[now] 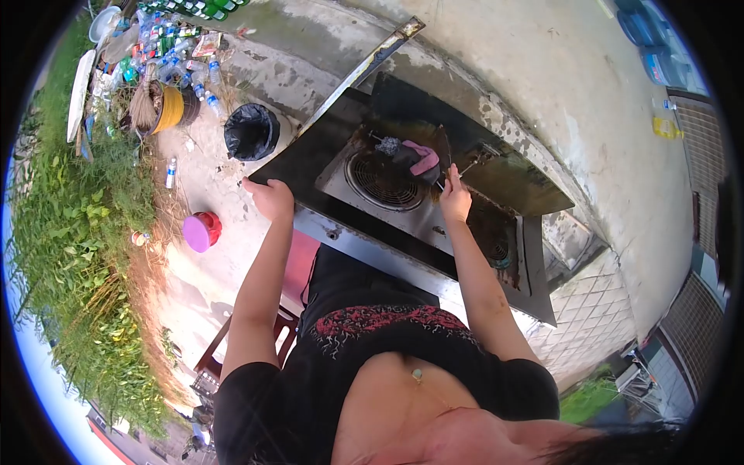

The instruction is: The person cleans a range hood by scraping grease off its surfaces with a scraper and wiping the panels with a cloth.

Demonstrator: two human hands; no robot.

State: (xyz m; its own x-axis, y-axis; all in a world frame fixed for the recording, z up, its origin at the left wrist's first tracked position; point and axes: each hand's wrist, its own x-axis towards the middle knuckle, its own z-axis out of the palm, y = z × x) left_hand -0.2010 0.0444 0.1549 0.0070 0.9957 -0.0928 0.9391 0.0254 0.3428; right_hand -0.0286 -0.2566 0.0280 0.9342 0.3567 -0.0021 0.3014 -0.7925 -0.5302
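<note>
A metal gas stove (pixel 372 263) with dark, dirt-stained panels stands before me. My left hand (pixel 273 200) is closed on the corner of the black stove panel (pixel 291 167) at the left. Above the burner side, my right hand (pixel 456 201) has its fingers pressed together near the stove's middle. What it holds, if anything, is too small to make out. Just left of that hand lie a pink cloth (pixel 424 158) on a dark item and a grey steel wool scourer (pixel 387 145). The round burner grate (pixel 384 182) sits below them.
A black-lined bin (pixel 252 132) stands beyond the stove's left corner. A red stool with a purple top (pixel 201 232) is on the ground at left. Plastic bottles (pixel 167 54) lie heaped at upper left. A concrete wall (pixel 573 101) runs behind the stove.
</note>
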